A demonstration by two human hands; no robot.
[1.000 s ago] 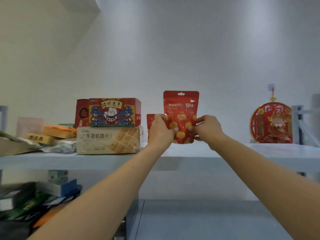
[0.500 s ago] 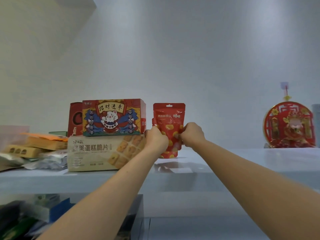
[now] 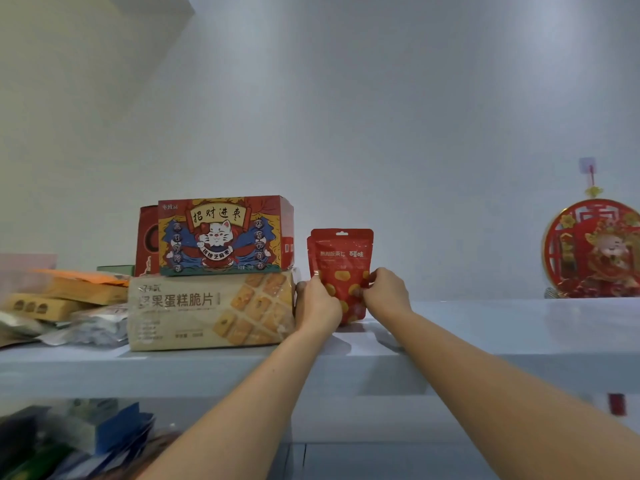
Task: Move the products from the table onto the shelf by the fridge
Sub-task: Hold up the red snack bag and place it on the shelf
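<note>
Head view: pouch (image 3: 341,258) is held upright, pinched by left hand (image 3: 317,303) and right hand (image 3: 386,292), just beside cake pack (image 3: 207,310).

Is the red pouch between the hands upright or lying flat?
Upright: the red pouch stands on the shelf, hang hole up, left hand and right hand pinching its sides.

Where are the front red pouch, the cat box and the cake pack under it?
front red pouch (image 3: 343,252): head view, on its printed upper front.
cat box (image 3: 216,237): head view, on the cat picture on its front face.
cake pack (image 3: 180,301): head view, on the lettering on its front.
</note>
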